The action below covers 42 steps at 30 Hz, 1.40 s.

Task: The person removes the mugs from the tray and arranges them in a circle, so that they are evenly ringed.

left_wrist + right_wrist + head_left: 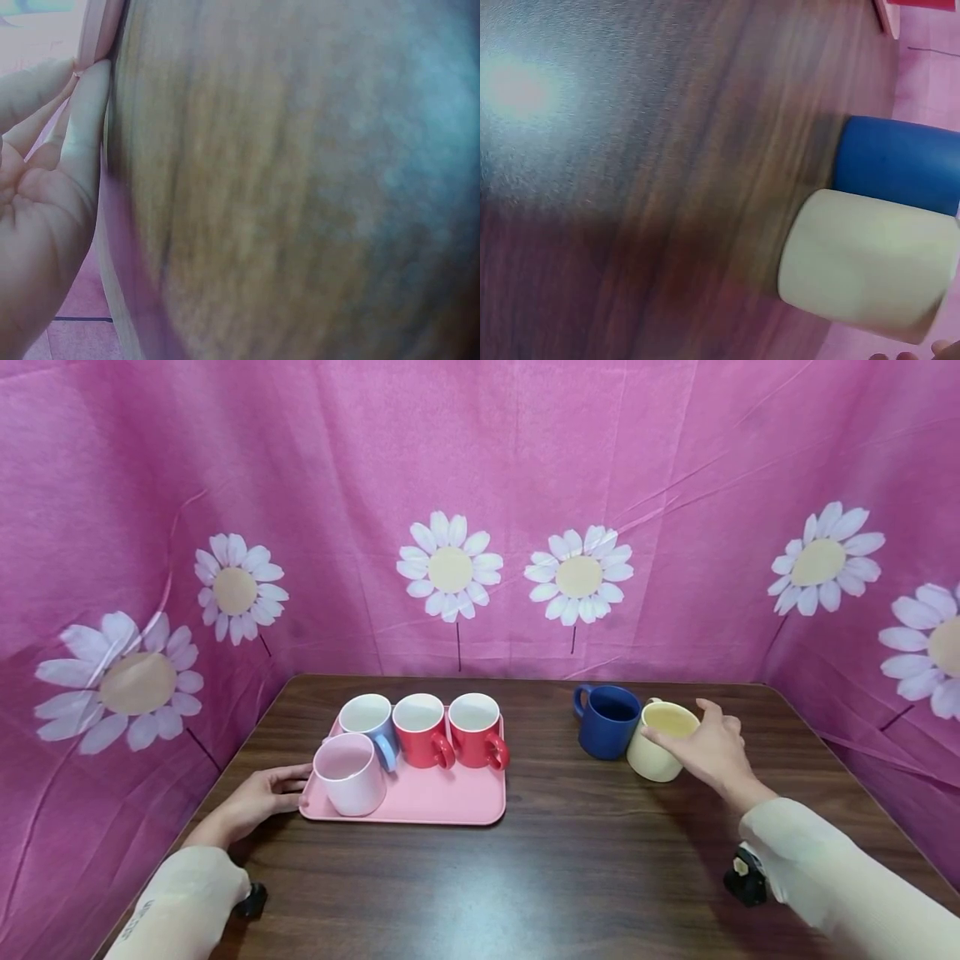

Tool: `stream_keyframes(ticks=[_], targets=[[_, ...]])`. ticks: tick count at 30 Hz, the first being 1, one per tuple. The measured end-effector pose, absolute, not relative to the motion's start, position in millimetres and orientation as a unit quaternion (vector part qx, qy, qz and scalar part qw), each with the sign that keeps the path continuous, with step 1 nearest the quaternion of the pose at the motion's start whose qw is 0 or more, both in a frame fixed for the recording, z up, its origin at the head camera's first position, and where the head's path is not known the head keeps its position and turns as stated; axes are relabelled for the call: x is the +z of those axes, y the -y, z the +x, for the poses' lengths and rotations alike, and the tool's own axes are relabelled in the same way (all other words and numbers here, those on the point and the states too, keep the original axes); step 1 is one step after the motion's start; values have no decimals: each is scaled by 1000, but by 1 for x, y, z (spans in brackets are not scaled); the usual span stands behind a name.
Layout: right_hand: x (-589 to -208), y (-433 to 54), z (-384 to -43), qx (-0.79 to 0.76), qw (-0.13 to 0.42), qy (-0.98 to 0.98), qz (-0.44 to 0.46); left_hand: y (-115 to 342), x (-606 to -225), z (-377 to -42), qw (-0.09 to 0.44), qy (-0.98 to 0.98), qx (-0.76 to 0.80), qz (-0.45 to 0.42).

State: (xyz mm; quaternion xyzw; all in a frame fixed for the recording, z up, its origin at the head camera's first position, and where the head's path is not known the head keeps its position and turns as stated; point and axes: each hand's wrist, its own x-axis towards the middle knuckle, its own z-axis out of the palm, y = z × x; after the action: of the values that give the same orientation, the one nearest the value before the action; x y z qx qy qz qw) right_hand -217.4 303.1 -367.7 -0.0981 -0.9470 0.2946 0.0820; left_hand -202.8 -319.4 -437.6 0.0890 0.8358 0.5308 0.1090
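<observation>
In the head view, my left hand [251, 802] is at the left edge of a pink tray [442, 795], its extended fingertips touching the rim. The left wrist view shows that hand [45, 202] with its fingertips against the tray's edge [97, 34]. On the tray stand a pale pink mug [351, 781], a light blue mug [382, 735] and two red mugs. My right hand [712, 747] is spread at a pale yellow mug [654, 756], thumb overlapping its rim. In the right wrist view, a gap shows between the fingertips and the yellow mug [862, 266].
A dark blue mug [606, 727] stands close beside the yellow one, its handle to the left. The brown wood-grain table [540, 852] is bounded at the back and sides by a pink cloth [510, 460] printed with daisies.
</observation>
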Motion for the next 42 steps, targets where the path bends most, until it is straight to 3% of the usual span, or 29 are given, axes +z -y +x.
stream_keyframes(ticks=[11, 22, 42], targets=[[-340, -292, -219, 288, 110, 949, -59, 319, -438, -203, 106, -834, 534, 94], [-322, -245, -219, 281, 110, 953, -34, 320, -440, -203, 106, -834, 534, 92], [-345, -140, -215, 279, 95, 953, 70, 318, -435, -201, 108, -835, 532, 85]])
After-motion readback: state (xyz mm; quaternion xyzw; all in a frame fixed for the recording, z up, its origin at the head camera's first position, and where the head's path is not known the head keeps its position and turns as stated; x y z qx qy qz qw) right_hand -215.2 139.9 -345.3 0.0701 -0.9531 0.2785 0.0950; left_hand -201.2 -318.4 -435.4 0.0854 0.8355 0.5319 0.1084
